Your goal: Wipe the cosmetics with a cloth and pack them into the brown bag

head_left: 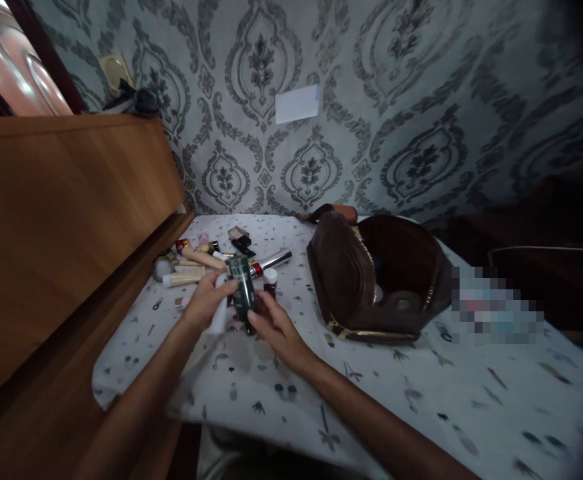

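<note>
Two hands share one green bottle (242,291), tilted above the cloth (291,407). The left hand (202,299) has its thumb and fingers closed on the upper part, with a blurred white thing (217,315) beside it, too unclear to identify. The right hand (282,331) has its thumb and fingertips closed on the lower part. Just beyond lies a white-capped jar (270,278); a tan tube (185,276) lies left, an open bag (340,270) stands right.
</note>
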A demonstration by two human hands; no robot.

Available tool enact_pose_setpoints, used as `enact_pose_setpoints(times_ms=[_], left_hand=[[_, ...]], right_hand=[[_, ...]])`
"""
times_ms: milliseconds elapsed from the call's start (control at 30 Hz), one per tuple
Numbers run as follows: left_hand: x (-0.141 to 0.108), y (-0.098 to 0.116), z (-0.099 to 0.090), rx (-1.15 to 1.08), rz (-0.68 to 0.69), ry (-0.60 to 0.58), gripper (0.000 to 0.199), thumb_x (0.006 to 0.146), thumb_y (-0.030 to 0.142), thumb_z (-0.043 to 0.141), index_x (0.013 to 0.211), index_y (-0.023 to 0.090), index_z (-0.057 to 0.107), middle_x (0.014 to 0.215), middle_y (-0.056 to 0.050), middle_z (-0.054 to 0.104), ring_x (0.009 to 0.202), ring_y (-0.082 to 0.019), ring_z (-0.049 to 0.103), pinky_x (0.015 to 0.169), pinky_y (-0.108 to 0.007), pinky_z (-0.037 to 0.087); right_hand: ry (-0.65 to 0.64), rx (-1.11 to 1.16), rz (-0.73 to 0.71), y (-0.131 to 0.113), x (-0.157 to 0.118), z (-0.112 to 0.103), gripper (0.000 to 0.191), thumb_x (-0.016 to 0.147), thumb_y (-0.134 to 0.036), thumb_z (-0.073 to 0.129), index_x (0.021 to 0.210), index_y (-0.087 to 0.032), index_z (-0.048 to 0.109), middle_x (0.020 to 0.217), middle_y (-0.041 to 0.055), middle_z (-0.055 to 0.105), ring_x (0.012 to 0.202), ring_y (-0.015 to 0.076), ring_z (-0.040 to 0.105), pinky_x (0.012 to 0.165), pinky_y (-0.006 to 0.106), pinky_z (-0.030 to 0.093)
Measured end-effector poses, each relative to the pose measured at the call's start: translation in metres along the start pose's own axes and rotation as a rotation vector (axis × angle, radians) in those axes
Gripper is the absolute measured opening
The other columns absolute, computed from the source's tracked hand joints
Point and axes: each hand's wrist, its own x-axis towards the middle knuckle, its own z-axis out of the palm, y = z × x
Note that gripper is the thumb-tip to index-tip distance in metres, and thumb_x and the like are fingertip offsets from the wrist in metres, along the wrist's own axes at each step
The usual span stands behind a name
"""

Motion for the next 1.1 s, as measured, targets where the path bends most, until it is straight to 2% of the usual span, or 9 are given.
enact_pose_setpoints(times_ms=[100,233,400,533,667,800,933,1000,1100], left_hand=[[-0.003,-0.017,0.013,-0.042,-0.019,-0.03,0.058,0.052,0.054,0.088,0.094,0.018,0.072,0.065,0.002,0.068,0.048,-0.012,0.055,0.045,-0.023,0.046],[0.005,-0.008,0.01,-0.137,0.114,0.124,0.056,0.073,0.066,0.071,0.105,0.02,0.069,0.076,0.001,0.069,0.057,-0.011,0.056,0.047,-0.02,0.042],[0.004,0.008,0.004,0.166,0.221,-0.148,0.045,0.085,0.06,0.062,0.092,0.017,0.074,0.088,-0.005,0.072,0.083,-0.019,0.065,0.078,-0.027,0.05],[0.004,0.003,0.002,0.247,0.167,-0.186,0.043,0.087,0.057,0.062,0.074,0.016,0.069,0.073,-0.002,0.068,0.067,-0.016,0.061,0.066,-0.025,0.048],[0.004,0.001,0.001,0.009,0.011,-0.172,0.037,0.079,0.052,0.072,0.073,0.017,0.068,0.067,-0.001,0.066,0.065,-0.015,0.062,0.063,-0.024,0.051],[-0.001,0.001,0.005,-0.397,-0.115,-0.229,0.021,0.087,0.037,0.066,0.078,0.018,0.067,0.065,0.001,0.06,0.068,-0.015,0.064,0.073,-0.029,0.057],[-0.006,-0.004,0.015,-0.565,-0.136,-0.139,0.026,0.092,0.033,0.058,0.073,0.017,0.066,0.06,0.002,0.058,0.06,-0.012,0.062,0.079,-0.03,0.059],[-0.009,-0.01,0.023,-0.622,-0.125,-0.013,0.033,0.094,0.04,0.055,0.074,0.017,0.067,0.061,0.0,0.062,0.06,-0.012,0.064,0.079,-0.032,0.06],[-0.018,-0.024,0.042,-0.684,-0.069,0.189,0.042,0.093,0.056,0.053,0.083,0.02,0.071,0.07,-0.001,0.069,0.064,-0.015,0.068,0.076,-0.032,0.061]], right_hand=[[0.063,0.04,0.046,0.005,-0.008,-0.003,0.044,0.089,-0.05,0.063,0.125,-0.026,0.055,0.105,0.0031,0.064,0.086,0.0171,0.063,0.071,0.028,0.056],[0.098,-0.077,0.059,0.006,-0.017,-0.014,0.046,0.091,-0.049,0.059,0.13,-0.026,0.053,0.089,0.0005,0.061,0.066,0.0141,0.056,0.055,0.025,0.048],[0.112,-0.318,-0.067,0.005,-0.017,-0.018,0.04,0.089,-0.041,0.063,0.124,-0.021,0.061,0.11,0.0049,0.067,0.097,0.0214,0.063,0.086,0.033,0.05],[0.096,-0.339,-0.063,0.012,-0.018,-0.018,0.045,0.086,-0.038,0.066,0.125,-0.018,0.062,0.12,0.0083,0.068,0.109,0.0239,0.062,0.098,0.036,0.047],[0.112,-0.338,-0.077,0.016,-0.017,-0.018,0.045,0.082,-0.037,0.07,0.123,-0.02,0.065,0.12,0.0087,0.069,0.109,0.0243,0.063,0.097,0.037,0.048],[0.058,-0.186,-0.011,0.015,-0.015,-0.018,0.048,0.079,-0.044,0.073,0.12,-0.021,0.068,0.119,0.0067,0.07,0.11,0.0243,0.063,0.098,0.038,0.047],[0.06,-0.03,0.133,0.014,-0.015,-0.013,0.05,0.076,-0.047,0.075,0.117,-0.02,0.069,0.089,0.0019,0.068,0.074,0.0157,0.062,0.068,0.028,0.05],[0.065,0.085,0.224,0.014,-0.015,-0.009,0.053,0.076,-0.051,0.074,0.118,-0.02,0.067,0.072,-0.0026,0.059,0.053,0.009,0.049,0.049,0.022,0.039],[0.12,0.241,0.27,0.014,-0.015,-0.003,0.054,0.075,-0.055,0.075,0.115,-0.021,0.063,0.072,-0.0049,0.052,0.047,0.0051,0.041,0.043,0.019,0.03]])
